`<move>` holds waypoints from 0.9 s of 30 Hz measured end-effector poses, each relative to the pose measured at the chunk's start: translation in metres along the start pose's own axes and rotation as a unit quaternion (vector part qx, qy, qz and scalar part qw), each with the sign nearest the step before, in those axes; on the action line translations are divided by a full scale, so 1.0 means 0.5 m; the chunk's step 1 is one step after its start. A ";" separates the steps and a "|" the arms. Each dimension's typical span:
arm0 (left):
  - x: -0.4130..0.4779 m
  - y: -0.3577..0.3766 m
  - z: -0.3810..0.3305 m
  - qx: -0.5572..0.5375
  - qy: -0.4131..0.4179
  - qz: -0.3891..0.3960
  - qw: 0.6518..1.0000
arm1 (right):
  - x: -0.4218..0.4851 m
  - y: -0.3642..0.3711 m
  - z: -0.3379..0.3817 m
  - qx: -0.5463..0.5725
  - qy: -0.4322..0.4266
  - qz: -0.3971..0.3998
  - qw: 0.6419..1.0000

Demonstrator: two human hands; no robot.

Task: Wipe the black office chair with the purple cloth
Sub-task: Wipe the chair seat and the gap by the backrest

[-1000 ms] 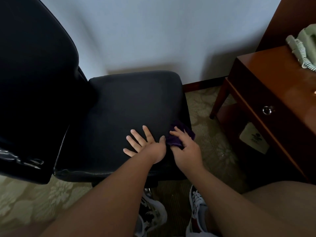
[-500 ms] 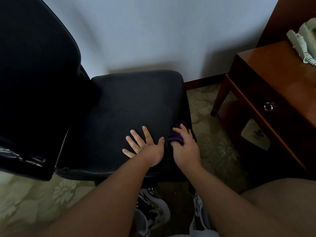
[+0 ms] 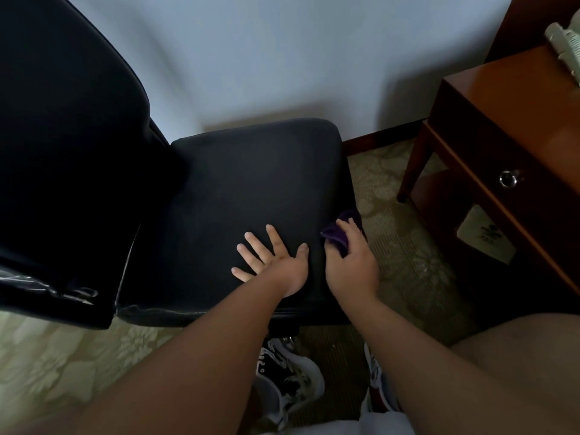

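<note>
Chair: my black office chair (image 3: 251,189) has a matte, square padded seat with rounded corners; its backrest looks glossy and creased at the lower edge.
Cloth: the purple cloth (image 3: 337,235) is soft and bunched, at the seat's right edge.
Surroundings: polished wooden desk (image 3: 502,98), patterned carpet (image 3: 401,246).
Change: my left hand has stayed put; the cloth sits slightly farther along the edge.
Left hand (image 3: 276,262): flat, fingers spread, pressing the seat.
Right hand (image 3: 351,265): fingers curled over the cloth, gripping it against the seat.

The black office chair (image 3: 251,189) has a matt fabric seat; the wooden desk (image 3: 514,98) is glossy.
</note>
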State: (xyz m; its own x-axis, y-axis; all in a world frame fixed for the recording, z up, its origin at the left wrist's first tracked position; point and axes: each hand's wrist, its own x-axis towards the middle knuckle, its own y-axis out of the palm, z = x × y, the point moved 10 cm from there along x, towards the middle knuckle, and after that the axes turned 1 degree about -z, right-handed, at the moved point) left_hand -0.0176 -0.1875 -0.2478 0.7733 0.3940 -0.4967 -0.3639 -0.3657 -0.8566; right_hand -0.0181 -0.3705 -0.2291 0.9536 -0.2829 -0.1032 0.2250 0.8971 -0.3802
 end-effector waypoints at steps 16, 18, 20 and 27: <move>0.000 -0.005 -0.017 -0.006 -0.024 -0.005 1.000 | -0.008 0.006 -0.001 -0.054 -0.014 0.041 0.998; -0.002 -0.006 -0.028 -0.013 -0.030 -0.004 0.999 | 0.007 0.000 -0.007 -0.029 0.018 0.037 0.999; -0.005 -0.009 -0.038 -0.020 -0.039 -0.006 0.999 | 0.014 -0.007 -0.008 -0.031 0.032 0.024 0.999; -0.008 -0.015 -0.059 -0.029 -0.056 -0.045 0.997 | -0.029 -0.011 0.027 -0.043 -0.061 -0.003 0.997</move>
State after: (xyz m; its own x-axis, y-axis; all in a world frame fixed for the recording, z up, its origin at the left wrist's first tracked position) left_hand -0.0029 -0.2112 -0.2352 0.7369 0.5185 -0.4337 -0.2625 -0.3718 -0.8904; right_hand -0.0305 -0.3668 -0.2130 0.9707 -0.2402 0.0101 0.2180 0.8612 -0.4591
